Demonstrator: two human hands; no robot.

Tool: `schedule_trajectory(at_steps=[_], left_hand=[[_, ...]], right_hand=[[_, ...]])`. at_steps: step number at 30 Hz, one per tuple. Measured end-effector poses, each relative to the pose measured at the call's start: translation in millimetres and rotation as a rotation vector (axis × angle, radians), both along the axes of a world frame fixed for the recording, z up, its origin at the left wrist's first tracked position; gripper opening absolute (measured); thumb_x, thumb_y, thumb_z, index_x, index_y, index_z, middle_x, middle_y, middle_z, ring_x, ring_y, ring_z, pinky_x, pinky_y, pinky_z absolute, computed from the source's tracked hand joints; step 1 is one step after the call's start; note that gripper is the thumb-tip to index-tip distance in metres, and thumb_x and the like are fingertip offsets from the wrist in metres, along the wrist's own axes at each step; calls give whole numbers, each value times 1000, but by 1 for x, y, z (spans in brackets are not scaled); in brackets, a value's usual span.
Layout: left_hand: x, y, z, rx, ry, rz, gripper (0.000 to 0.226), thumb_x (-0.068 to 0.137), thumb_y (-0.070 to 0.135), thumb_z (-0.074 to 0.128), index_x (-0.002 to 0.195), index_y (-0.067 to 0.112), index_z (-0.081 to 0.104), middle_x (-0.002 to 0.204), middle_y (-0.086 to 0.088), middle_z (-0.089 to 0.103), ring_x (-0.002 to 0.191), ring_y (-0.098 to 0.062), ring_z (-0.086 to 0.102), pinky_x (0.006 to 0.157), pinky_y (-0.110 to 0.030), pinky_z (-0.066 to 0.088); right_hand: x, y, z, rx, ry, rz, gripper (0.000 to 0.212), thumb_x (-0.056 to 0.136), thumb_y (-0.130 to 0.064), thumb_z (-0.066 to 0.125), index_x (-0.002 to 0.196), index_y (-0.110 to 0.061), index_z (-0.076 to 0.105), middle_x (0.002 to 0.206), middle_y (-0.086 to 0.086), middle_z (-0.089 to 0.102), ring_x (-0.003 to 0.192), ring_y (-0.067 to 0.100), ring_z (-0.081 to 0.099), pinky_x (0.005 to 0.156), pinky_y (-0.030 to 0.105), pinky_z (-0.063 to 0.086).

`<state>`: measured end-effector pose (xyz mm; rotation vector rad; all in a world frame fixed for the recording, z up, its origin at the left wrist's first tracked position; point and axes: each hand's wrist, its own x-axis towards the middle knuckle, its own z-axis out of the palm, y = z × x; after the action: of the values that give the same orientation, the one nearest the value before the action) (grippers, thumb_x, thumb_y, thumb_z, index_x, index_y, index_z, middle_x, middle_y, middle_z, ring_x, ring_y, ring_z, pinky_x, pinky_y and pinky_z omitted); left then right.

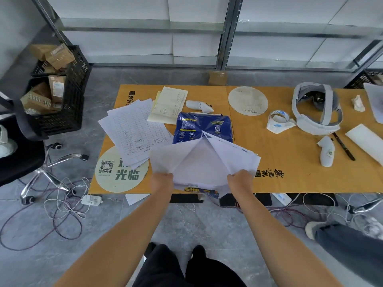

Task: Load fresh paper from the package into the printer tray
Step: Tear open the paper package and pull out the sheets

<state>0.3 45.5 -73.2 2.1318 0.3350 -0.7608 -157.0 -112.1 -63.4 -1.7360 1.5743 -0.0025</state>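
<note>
Round cardboard disc at table's near-left corner showing QR code and large green characters "光临"; characters above them half hidden under gridded forms. Cardboard table cover carrying printed green characters near front edge, possibly "煮光锅". Blue paper package bearing yellow-and-white print, too small for reading.

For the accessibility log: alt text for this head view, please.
Both hands, left hand and right hand, pull apart the white wrapper flaps of a blue paper package on a cardboard-covered table. Printed forms lie left, a headset right; no printer shows.
</note>
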Motion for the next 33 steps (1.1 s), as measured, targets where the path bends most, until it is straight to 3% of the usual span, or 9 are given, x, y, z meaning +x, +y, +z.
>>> schedule_trajectory(at_steps=[4, 7, 12, 16, 18, 21, 27, 31, 33], left_hand=[[2, 3, 5, 34, 3, -5, 21, 82, 21, 73, 90, 2, 75, 92, -14, 74, 87, -29, 70, 74, -31, 53], [7, 2, 8, 51, 46, 34, 22, 74, 22, 80, 86, 5, 75, 91, -12, 75, 88, -28, 72, 82, -36, 58], [12, 0, -2, 29, 102, 118, 42, 65, 22, 85, 98, 2, 68, 94, -14, 74, 85, -29, 72, 79, -40, 60], [12, -1, -2, 1, 126, 137, 49, 65, 25, 86, 102, 2, 63, 91, -16, 73, 67, -25, 68, 76, -41, 61], [13, -2, -2, -8, 143, 133, 47, 68, 20, 84, 104, 0, 61, 88, -19, 73, 59, -24, 63, 74, -43, 62], [14, -1, 1, -65, 198, 158, 39, 74, 8, 79, 106, -2, 59, 86, -19, 68, 53, -22, 59, 73, -42, 62], [14, 2, -3, -167, 310, 228, 30, 80, -5, 70, 105, -2, 54, 64, -12, 49, 42, -17, 37, 48, -32, 50], [11, 2, -8, -162, 292, 225, 39, 79, 3, 74, 113, -4, 58, 76, -15, 59, 47, -18, 47, 60, -35, 57], [10, 2, -10, -142, 277, 213, 41, 78, 9, 76, 114, -2, 59, 90, -17, 66, 54, -20, 56, 57, -36, 58]], right_hand=[[0, -2, -1, -12, 0, -36, 14, 85, -12, 57, 91, -1, 64, 83, 15, 69, 74, 33, 68, 48, 25, 45], [0, 0, -3, -45, 14, -29, 14, 86, -13, 58, 89, -2, 65, 79, 13, 68, 71, 30, 66, 46, 23, 42], [-2, -1, 5, 9, -41, -94, 15, 84, -14, 60, 83, 1, 65, 68, 10, 63, 55, 22, 56, 42, 21, 37], [-1, -5, 6, 107, -95, -211, 17, 82, -17, 66, 86, 0, 68, 80, 15, 74, 70, 29, 72, 59, 32, 59], [-1, -4, 8, 112, -107, -228, 14, 84, -15, 66, 75, -4, 66, 74, 13, 73, 69, 28, 73, 60, 30, 58], [-2, -1, 8, 94, -111, -217, 28, 85, -14, 67, 58, -10, 60, 65, 11, 71, 69, 27, 73, 59, 28, 57], [-4, 4, 2, 35, -96, -175, 17, 81, -18, 75, 77, -2, 73, 75, 12, 74, 70, 27, 72, 62, 34, 60], [-6, 14, 1, -66, -91, -159, 28, 85, -16, 69, 61, -3, 68, 58, 8, 65, 52, 21, 58, 51, 26, 48], [-8, 16, 0, -91, -80, -143, 32, 88, -15, 66, 57, -3, 64, 53, 7, 59, 48, 20, 51, 51, 25, 43]])
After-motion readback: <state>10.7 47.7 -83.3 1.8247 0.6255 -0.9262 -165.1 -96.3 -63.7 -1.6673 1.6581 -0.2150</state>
